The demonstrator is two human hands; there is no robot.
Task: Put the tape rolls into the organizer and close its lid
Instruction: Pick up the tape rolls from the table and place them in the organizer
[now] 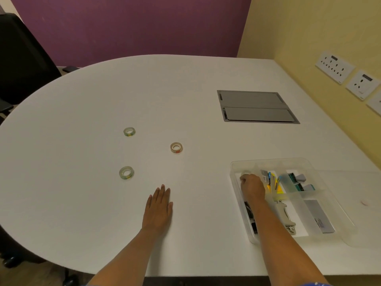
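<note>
Head view
Tape rolls on the tabletop [103, 96]: three lay well apart, a far clear roll [129, 131], a beige roll [176, 147], a near clear roll [126, 172].
Fourth roll [246, 172]: in the organizer [235, 183], far-left compartment.
Right hand [252, 186]: curled around the fourth roll.
Left hand [158, 207]: flat, fingers spread narrowly, holding nothing.
Lid [360, 203]: one, open, lying right of the organizer.

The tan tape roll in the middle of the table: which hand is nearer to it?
Left. The left hand lies flat on the table, just short of the tan roll. The right hand is off to the roll's right, inside the organizer.
</note>
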